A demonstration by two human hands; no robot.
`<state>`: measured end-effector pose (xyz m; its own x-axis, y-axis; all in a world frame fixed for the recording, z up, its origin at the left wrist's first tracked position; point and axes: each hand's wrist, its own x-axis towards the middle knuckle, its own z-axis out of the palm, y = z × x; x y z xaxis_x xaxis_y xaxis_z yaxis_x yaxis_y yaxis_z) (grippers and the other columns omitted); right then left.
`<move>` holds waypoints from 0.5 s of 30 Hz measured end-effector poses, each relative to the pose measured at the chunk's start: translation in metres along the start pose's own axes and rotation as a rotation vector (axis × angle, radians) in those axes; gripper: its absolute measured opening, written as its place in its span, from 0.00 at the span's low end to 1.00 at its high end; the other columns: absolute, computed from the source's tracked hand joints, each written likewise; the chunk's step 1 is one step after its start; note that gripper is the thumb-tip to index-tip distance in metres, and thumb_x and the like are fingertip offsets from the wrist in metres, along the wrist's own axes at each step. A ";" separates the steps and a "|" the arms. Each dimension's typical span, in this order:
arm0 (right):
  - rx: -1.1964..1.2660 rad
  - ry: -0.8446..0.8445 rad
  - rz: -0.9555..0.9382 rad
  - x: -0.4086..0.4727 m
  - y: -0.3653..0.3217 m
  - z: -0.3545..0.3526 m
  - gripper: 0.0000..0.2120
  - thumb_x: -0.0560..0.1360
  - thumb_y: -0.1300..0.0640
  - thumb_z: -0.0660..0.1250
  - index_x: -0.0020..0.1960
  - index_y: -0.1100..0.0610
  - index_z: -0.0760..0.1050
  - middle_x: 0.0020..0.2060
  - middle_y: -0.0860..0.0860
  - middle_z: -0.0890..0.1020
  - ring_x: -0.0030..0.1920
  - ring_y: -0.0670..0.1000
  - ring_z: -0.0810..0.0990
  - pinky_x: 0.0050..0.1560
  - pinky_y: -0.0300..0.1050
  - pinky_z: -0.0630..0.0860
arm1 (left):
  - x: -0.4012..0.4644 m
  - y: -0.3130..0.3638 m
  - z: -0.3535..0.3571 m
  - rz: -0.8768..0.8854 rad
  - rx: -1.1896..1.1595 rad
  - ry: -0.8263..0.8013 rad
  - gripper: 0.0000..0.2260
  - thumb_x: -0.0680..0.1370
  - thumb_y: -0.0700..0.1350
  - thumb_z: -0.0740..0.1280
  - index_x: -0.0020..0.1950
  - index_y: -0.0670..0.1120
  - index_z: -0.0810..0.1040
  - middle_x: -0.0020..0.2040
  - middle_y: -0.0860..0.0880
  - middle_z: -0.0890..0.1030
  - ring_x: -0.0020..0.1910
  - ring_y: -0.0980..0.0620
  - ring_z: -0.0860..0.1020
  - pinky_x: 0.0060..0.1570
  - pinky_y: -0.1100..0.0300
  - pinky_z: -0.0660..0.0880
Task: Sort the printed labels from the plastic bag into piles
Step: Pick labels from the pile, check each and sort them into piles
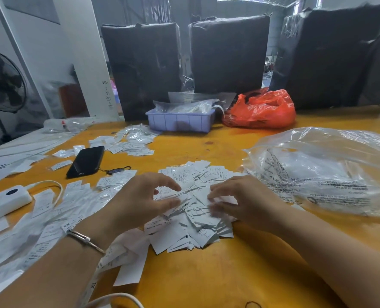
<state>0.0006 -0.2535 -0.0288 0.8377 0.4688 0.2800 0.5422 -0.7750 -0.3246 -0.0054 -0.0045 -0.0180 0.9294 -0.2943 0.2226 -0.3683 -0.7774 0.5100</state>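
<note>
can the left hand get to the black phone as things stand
Probably yes: the phone lies uncovered on the table, just beyond the left hand, with only flat labels between them.

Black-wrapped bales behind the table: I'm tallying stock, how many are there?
3: left bale, middle bale, right bale, standing in a row along the table's far edge. More may be hidden beyond the frame.
</note>
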 end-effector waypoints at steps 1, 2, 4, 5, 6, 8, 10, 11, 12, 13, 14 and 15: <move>0.024 0.016 -0.008 -0.001 -0.001 0.000 0.12 0.75 0.44 0.67 0.54 0.49 0.82 0.53 0.47 0.84 0.56 0.49 0.80 0.55 0.48 0.74 | 0.000 0.000 0.000 0.004 -0.003 0.002 0.09 0.74 0.55 0.73 0.53 0.61 0.80 0.58 0.62 0.76 0.55 0.58 0.75 0.49 0.68 0.72; 0.047 0.035 -0.015 -0.001 -0.002 0.000 0.11 0.76 0.47 0.67 0.53 0.50 0.83 0.52 0.46 0.84 0.55 0.48 0.80 0.55 0.48 0.75 | 0.000 -0.001 0.000 0.009 -0.006 0.003 0.09 0.74 0.54 0.73 0.54 0.61 0.80 0.59 0.61 0.77 0.56 0.57 0.75 0.51 0.65 0.74; 0.069 0.106 -0.022 -0.002 -0.003 0.001 0.08 0.76 0.51 0.67 0.51 0.52 0.84 0.50 0.46 0.85 0.53 0.48 0.80 0.53 0.47 0.75 | 0.000 0.000 0.000 0.016 -0.008 0.004 0.10 0.74 0.54 0.73 0.54 0.60 0.80 0.59 0.61 0.77 0.57 0.57 0.76 0.54 0.62 0.75; 0.074 0.163 -0.020 -0.002 -0.003 0.001 0.07 0.76 0.53 0.68 0.50 0.52 0.84 0.49 0.46 0.85 0.52 0.48 0.80 0.53 0.47 0.75 | 0.000 0.000 0.001 0.022 -0.008 0.004 0.10 0.74 0.54 0.72 0.54 0.60 0.80 0.59 0.62 0.77 0.57 0.58 0.76 0.54 0.62 0.75; 0.080 0.224 -0.017 -0.002 -0.004 0.000 0.06 0.75 0.54 0.69 0.48 0.53 0.84 0.48 0.46 0.85 0.51 0.48 0.80 0.52 0.47 0.75 | 0.000 0.000 0.001 0.031 -0.008 0.004 0.09 0.74 0.54 0.72 0.54 0.60 0.80 0.58 0.62 0.77 0.57 0.58 0.76 0.54 0.63 0.75; 0.114 0.332 -0.028 -0.002 -0.008 -0.002 0.04 0.73 0.57 0.71 0.46 0.54 0.84 0.44 0.47 0.85 0.46 0.48 0.80 0.48 0.48 0.76 | 0.000 0.001 0.000 0.051 -0.008 0.008 0.10 0.74 0.56 0.72 0.55 0.60 0.80 0.59 0.62 0.78 0.57 0.60 0.76 0.55 0.63 0.75; 0.210 0.417 -0.060 -0.003 -0.013 -0.005 0.02 0.72 0.58 0.73 0.43 0.56 0.85 0.38 0.46 0.84 0.38 0.46 0.79 0.40 0.46 0.77 | 0.001 0.003 0.000 0.084 -0.019 0.007 0.15 0.72 0.61 0.69 0.57 0.60 0.79 0.59 0.63 0.78 0.58 0.63 0.75 0.55 0.64 0.75; 0.287 0.452 -0.072 -0.003 -0.016 -0.005 0.02 0.71 0.59 0.74 0.43 0.56 0.85 0.36 0.45 0.84 0.34 0.44 0.77 0.37 0.41 0.75 | 0.001 0.005 -0.001 0.106 -0.029 0.006 0.19 0.70 0.64 0.68 0.59 0.60 0.78 0.60 0.63 0.77 0.58 0.64 0.75 0.55 0.64 0.76; 0.381 0.480 -0.075 -0.003 -0.019 -0.006 0.02 0.71 0.60 0.74 0.43 0.56 0.85 0.35 0.45 0.84 0.31 0.43 0.76 0.34 0.37 0.73 | 0.001 0.006 -0.001 0.124 -0.045 0.007 0.23 0.68 0.66 0.67 0.61 0.60 0.77 0.60 0.64 0.77 0.59 0.65 0.75 0.55 0.65 0.76; 0.487 0.495 -0.071 -0.003 -0.022 -0.005 0.03 0.71 0.62 0.74 0.44 0.57 0.85 0.35 0.46 0.84 0.30 0.43 0.75 0.32 0.35 0.72 | 0.001 0.008 -0.002 0.141 -0.071 0.010 0.26 0.67 0.67 0.67 0.62 0.61 0.76 0.60 0.65 0.76 0.59 0.66 0.75 0.53 0.66 0.76; 0.593 0.488 -0.064 -0.004 -0.023 -0.004 0.04 0.70 0.64 0.74 0.44 0.59 0.85 0.34 0.47 0.84 0.28 0.42 0.75 0.31 0.35 0.72 | 0.000 0.011 -0.003 0.156 -0.106 0.011 0.27 0.66 0.68 0.67 0.63 0.61 0.76 0.59 0.67 0.76 0.58 0.67 0.75 0.52 0.67 0.76; 0.687 0.459 -0.059 -0.004 -0.025 -0.003 0.05 0.70 0.67 0.73 0.44 0.60 0.85 0.33 0.49 0.84 0.27 0.43 0.76 0.30 0.35 0.73 | -0.001 0.013 -0.003 0.167 -0.141 0.009 0.26 0.66 0.67 0.67 0.62 0.60 0.76 0.58 0.67 0.78 0.57 0.67 0.76 0.50 0.68 0.77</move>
<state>-0.0163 -0.2367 -0.0190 0.7774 0.1660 0.6068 0.6283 -0.2533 -0.7356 -0.0109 -0.0131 -0.0088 0.8550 -0.4072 0.3211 -0.5176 -0.6323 0.5765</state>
